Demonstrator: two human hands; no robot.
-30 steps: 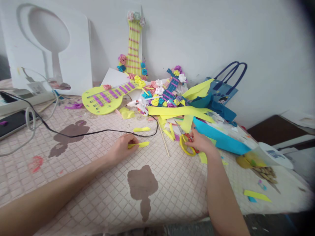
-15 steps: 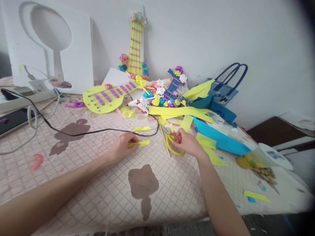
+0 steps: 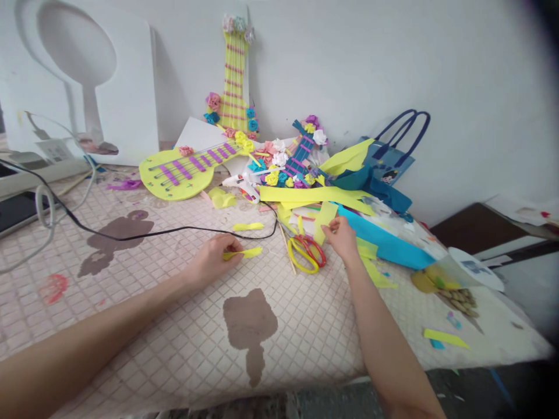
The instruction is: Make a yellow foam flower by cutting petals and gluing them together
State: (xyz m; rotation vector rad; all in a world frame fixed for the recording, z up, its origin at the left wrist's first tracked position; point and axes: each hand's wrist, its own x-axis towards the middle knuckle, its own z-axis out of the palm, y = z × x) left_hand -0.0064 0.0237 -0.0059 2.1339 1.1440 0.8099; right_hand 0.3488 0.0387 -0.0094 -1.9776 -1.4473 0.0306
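My left hand (image 3: 215, 256) pinches a short yellow crepe paper strip (image 3: 251, 252) whose free end points right. A similar yellow strip (image 3: 248, 226) lies just beyond it. Over to the right, my right hand (image 3: 341, 235) has its fingers closed on the edge of a wider yellow paper piece (image 3: 324, 216). Scissors (image 3: 308, 254) with red and yellow handles rest on the cloth between my hands, their blades partly covered by paper. A thin wooden stick (image 3: 288, 250) lies beside the scissors.
A black cord (image 3: 187, 229) crosses the table to a white glue gun (image 3: 242, 185). Paper guitars (image 3: 179, 174) with paper flowers stand behind. Blue paper (image 3: 388, 238), a bag (image 3: 388, 160) and a clear cup (image 3: 437, 276) are at the right.
My right hand has let go of the scissors, leaving them on the table, and moved right and up to the yellow paper piece. The left hand still holds its strip. The view has shifted slightly.
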